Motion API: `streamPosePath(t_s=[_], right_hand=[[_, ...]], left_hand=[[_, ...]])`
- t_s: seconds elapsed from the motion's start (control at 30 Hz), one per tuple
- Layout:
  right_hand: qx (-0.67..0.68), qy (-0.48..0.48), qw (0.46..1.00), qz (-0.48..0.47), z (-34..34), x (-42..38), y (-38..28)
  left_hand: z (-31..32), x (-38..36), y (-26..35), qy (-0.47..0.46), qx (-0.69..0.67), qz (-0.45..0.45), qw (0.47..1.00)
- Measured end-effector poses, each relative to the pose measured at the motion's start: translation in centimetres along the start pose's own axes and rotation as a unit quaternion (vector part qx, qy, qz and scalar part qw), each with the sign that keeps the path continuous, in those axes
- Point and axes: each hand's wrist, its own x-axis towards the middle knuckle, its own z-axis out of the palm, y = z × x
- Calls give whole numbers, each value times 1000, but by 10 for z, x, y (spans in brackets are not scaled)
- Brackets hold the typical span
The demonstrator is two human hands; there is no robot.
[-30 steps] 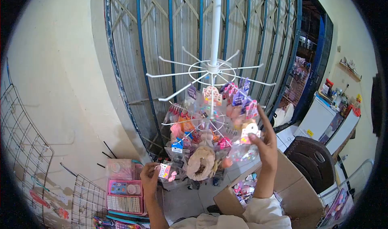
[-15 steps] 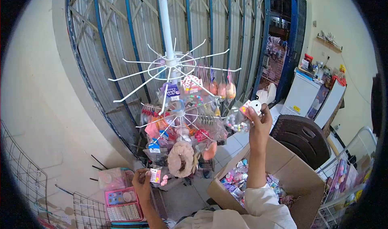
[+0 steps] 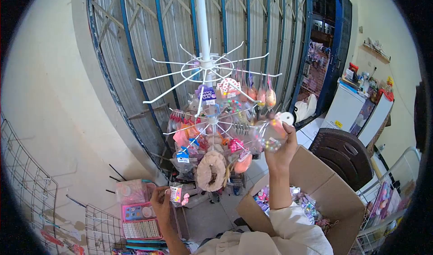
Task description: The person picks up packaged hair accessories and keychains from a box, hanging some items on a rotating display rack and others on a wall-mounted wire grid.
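My right hand point(image 3: 283, 150) is raised right of the white display rack point(image 3: 206, 65), its fingers closed on a clear beaded packet point(image 3: 269, 137) with a round white card top, slightly blurred. My left hand point(image 3: 161, 201) is low on the left, pinching a small card point(image 3: 176, 194) with a pink item attached. Between the hands, packets and a beige fluffy ring point(image 3: 211, 171) hang on the rack's lower tier. Several upper hooks are bare, while a purple-labelled packet point(image 3: 206, 94) hangs at the front.
An open cardboard box point(image 3: 333, 183) of packets stands at my right, beside a dark chair back point(image 3: 341, 156). Pink trays point(image 3: 140, 221) and wire racks point(image 3: 97, 225) are at the left. A folding metal gate point(image 3: 167, 34) stands behind the rack.
The view has shifted, so the rack appears further right. My right hand with the beaded packet has come closer to the rack. My left hand still pinches the small card.
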Motion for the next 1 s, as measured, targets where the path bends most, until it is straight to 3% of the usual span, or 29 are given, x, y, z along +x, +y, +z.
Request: streamPosePath(t_s=[0.07, 0.2, 0.27, 0.33, 0.7, 1.0], right_hand=[[-176, -53, 971, -154, 9, 2, -1], [-347, -151, 902, -208, 9, 18, -8], [-308, -165, 915, -200, 13, 18, -8], [-386, -138, 891, -196, 15, 16, -9], [-391, -173, 871, -241, 13, 15, -19], [-416, -177, 872, -187, 7, 26, -15]], left_hand=[[-1, -2, -1, 0, -19, -3, 1000], [-2, -4, -6, 3, -6, 15, 1000], [0, -7, -5, 11, -4, 4, 1000], [3, -11, 0, 15, -3, 1, 1000], [-2, -15, -7, 30, -16, -23, 999], [7, -18, 6, 29, -3, -13, 999]])
